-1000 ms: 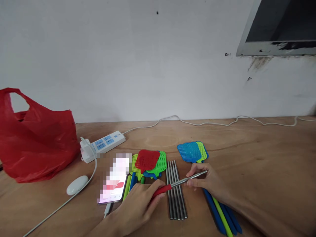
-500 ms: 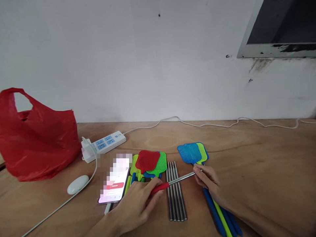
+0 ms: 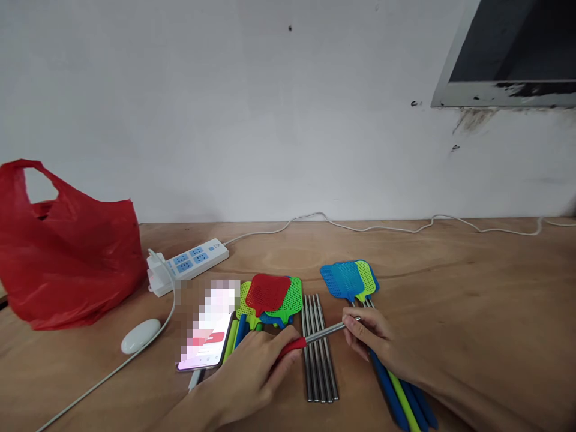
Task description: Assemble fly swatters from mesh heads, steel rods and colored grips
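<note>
My left hand (image 3: 256, 375) is closed around a red handle (image 3: 296, 344). A silver telescopic-looking metal rod (image 3: 324, 331) sticks out of that handle, slanting up to the right. Near its free end, my right hand (image 3: 371, 336) pinches the rod between thumb and fingers. Beneath it lies a row of several metal rods (image 3: 321, 375), side by side. Blue and yellow-green fly swatters (image 3: 344, 281) lie under and beyond my right hand, partly covered by it. A red fly swatter head (image 3: 269, 293) rests on green and blue ones beyond my left hand, beside loose handles (image 3: 231, 339).
A lit phone (image 3: 211, 333) lies left of the swatters. Farther left are a white mouse-shaped object (image 3: 141, 336), a power strip (image 3: 198, 259) with a white cable and a red plastic bag (image 3: 72, 258). A wall (image 3: 270, 120) rises behind the wooden table (image 3: 472, 312).
My right hand has shifted slightly left and down along with the rod's free end, and its fingers sit differently. A little less rod shows between the hands. My left hand is nearly still.
</note>
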A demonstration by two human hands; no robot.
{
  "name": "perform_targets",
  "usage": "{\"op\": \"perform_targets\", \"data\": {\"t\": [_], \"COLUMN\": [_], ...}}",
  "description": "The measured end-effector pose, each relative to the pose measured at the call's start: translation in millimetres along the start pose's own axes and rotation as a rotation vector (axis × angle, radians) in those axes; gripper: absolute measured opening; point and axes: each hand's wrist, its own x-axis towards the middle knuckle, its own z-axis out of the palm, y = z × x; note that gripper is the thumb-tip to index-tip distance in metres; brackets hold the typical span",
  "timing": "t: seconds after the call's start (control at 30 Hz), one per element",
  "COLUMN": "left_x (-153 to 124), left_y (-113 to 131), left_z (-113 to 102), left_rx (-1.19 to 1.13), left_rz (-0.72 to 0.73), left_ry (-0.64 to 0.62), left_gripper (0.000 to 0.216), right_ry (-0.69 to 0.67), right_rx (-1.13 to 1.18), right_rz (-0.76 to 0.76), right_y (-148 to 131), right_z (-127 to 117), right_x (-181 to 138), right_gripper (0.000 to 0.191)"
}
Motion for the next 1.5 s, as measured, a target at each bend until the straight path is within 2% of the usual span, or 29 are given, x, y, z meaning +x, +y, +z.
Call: {"op": "perform_targets", "data": {"t": [0.27, 0.4, 0.5, 0.73, 0.93, 1.07, 1.3, 1.5], "left_x": [-1, 0, 1, 3, 3, 6, 8, 8], "left_y": [14, 18, 22, 25, 32, 36, 36, 39], "left_z": [-11, -17, -18, -6, -2, -1, 7, -4], "left_rx": [0.134, 0.219, 0.289, 0.434, 0.502, 0.485, 0.481, 0.489], "left_rz": [-0.028, -0.016, 0.024, 0.117, 0.133, 0.148, 0.191, 0.159], "left_ry": [-0.131, -0.172, -0.177, -0.204, -0.275, -0.232, -0.184, -0.217], "left_gripper": [0.026, 0.027, 0.027, 0.022, 0.013, 0.018, 0.022, 0.021], "right_ry": [-0.128, -0.253, -0.303, -0.227, -0.204, -0.216, -0.218, -0.238], "right_rx": [0.061, -0.007, -0.135, -0.440, -0.544, -0.633, -0.645, -0.663], "right_rz": [0.136, 0.172, 0.144, -0.043, -0.066, -0.067, -0.032, -0.027], "right_y": [-13, -28, -35, -37, -37, -37, -26, -30], "right_z": [-3, -5, -4, 5, 0, -8, -15, -19], "right_x": [3, 0, -5, -13, -17, -19, -28, -28], "right_gripper": [0.052, 0.052, 0.046, 0.040, 0.040, 0.041, 0.037, 0.038]}}
